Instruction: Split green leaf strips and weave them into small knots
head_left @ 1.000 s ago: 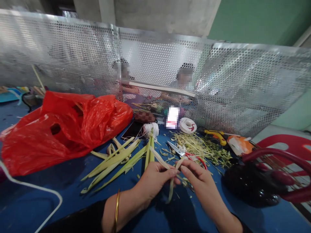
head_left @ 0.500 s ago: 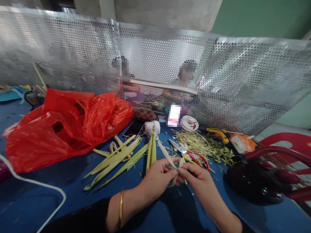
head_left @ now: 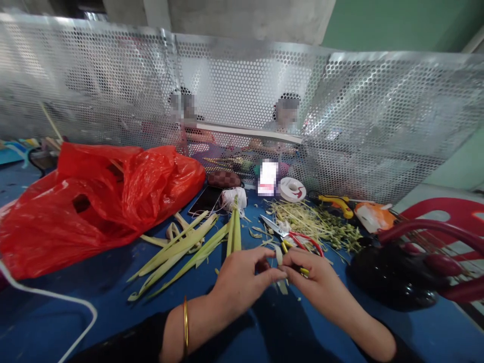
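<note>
Low over the blue table [head_left: 113, 282], my left hand [head_left: 242, 280] and my right hand [head_left: 313, 280] meet fingertip to fingertip. Both pinch a short pale leaf strip [head_left: 280, 262] that is folded between them. A gold bangle sits on my left wrist. Just beyond my hands lie long green-yellow leaf strips [head_left: 185, 249] fanned across the table. Red-handled scissors [head_left: 293, 237] lie right behind my right hand.
A crumpled red plastic bag [head_left: 94, 196] fills the left. A phone [head_left: 206, 200], a ball of white thread [head_left: 232, 197], a tape roll [head_left: 292, 189], a heap of leaf trimmings [head_left: 321, 227], a yellow cutter [head_left: 336, 204] and a dark bag [head_left: 393, 282] lie around. A perforated metal screen [head_left: 340, 111] stands behind, people beyond it.
The long strip that stuck out past my hands a second ago is now folded down short between my fingertips. My hands have drawn closer together.
</note>
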`<state>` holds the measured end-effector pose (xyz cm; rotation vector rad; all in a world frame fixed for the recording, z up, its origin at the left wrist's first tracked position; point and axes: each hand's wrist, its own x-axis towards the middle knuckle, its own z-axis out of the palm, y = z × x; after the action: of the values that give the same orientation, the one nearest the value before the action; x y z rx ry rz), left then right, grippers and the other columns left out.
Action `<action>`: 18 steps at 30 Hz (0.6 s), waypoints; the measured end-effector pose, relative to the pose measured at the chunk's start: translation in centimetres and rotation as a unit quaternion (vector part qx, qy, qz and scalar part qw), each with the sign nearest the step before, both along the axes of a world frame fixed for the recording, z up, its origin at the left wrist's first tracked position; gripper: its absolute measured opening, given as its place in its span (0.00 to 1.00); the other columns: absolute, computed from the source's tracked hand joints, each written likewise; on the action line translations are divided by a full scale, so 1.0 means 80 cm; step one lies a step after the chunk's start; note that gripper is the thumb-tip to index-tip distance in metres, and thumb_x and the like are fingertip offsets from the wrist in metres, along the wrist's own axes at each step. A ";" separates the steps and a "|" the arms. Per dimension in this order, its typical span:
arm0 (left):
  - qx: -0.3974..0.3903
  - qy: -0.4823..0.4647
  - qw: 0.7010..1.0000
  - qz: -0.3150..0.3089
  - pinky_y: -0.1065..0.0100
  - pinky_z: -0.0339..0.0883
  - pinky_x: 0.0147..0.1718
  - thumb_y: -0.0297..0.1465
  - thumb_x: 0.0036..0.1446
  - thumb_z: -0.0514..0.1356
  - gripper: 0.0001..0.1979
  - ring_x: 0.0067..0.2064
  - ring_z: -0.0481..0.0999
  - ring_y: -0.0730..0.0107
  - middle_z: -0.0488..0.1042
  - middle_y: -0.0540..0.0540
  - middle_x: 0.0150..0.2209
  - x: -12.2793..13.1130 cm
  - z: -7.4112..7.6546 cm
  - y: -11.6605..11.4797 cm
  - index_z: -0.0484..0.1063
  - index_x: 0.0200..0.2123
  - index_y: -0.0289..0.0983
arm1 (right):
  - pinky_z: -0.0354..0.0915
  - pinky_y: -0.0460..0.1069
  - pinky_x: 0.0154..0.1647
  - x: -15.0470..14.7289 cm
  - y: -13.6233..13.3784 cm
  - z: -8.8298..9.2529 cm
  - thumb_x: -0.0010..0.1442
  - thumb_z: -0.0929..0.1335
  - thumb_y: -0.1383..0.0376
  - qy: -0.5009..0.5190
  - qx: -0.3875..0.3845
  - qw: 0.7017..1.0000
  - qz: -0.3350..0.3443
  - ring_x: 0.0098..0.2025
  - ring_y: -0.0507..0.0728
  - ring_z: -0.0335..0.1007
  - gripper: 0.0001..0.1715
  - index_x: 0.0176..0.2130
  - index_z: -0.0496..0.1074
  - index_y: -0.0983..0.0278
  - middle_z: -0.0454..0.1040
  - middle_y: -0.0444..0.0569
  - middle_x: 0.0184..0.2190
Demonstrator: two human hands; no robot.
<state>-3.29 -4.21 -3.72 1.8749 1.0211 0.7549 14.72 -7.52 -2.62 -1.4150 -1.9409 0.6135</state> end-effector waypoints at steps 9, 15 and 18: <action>0.024 0.040 0.998 0.029 0.70 0.60 0.31 0.38 0.52 0.63 0.16 0.31 0.73 0.67 0.77 0.50 0.29 -0.001 0.004 0.002 0.77 0.44 0.40 | 0.57 0.46 0.27 -0.005 -0.004 -0.003 0.62 0.64 0.65 0.017 0.049 0.998 -0.020 0.26 0.52 0.61 0.15 0.24 0.65 0.62 0.64 0.41 0.22; -0.020 -0.006 1.000 -0.018 0.72 0.60 0.31 0.30 0.52 0.59 0.05 0.32 0.71 0.70 0.73 0.52 0.27 0.002 0.003 -0.001 0.75 0.32 0.38 | 0.58 0.45 0.27 -0.011 -0.005 -0.006 0.61 0.65 0.66 0.032 0.058 0.998 -0.025 0.26 0.52 0.62 0.13 0.25 0.68 0.62 0.66 0.42 0.22; -0.014 -0.004 1.000 -0.014 0.71 0.61 0.32 0.28 0.49 0.60 0.03 0.33 0.70 0.70 0.72 0.51 0.29 0.003 0.003 0.001 0.74 0.28 0.38 | 0.58 0.45 0.27 -0.011 -0.004 -0.008 0.60 0.65 0.65 0.044 0.047 0.997 -0.040 0.26 0.52 0.62 0.11 0.26 0.69 0.62 0.66 0.42 0.22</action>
<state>-3.08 -4.13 -3.50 1.8566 0.9932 0.7275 13.81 -7.85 -3.23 -1.3763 -1.8119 0.5311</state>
